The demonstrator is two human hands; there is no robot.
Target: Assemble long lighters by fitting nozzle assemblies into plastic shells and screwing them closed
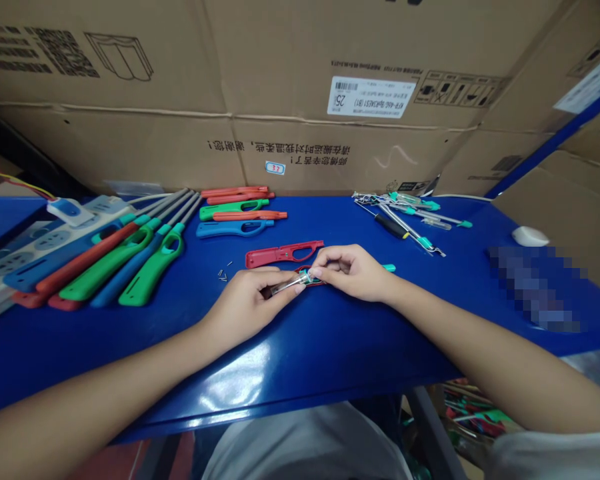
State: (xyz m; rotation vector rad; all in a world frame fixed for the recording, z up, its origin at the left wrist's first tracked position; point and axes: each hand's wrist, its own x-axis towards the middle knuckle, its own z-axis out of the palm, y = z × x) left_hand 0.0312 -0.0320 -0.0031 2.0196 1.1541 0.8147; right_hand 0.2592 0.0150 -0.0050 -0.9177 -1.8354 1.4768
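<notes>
My left hand (247, 300) is closed on a clear lighter fuel tank (286, 285) with a teal top, held between thumb and fingers just above the blue table. The fingertips of my right hand (353, 272) pinch at its teal end; the small part between them is hidden. Directly behind my hands lies a red lighter handle half (267, 257), its inner side up. Another red handle piece (303, 268) shows partly under the tank and my fingers. A teal tip (389, 268) sticks out beyond my right hand, the rest of it covered.
Small metal screws (223, 274) lie left of the red half. Finished-looking long lighters (150, 277) rest on a power strip (17, 260) at left. Handle shells (235, 229) are stacked behind. At back right are lighter inner parts (410, 208) and a screwdriver (391, 226).
</notes>
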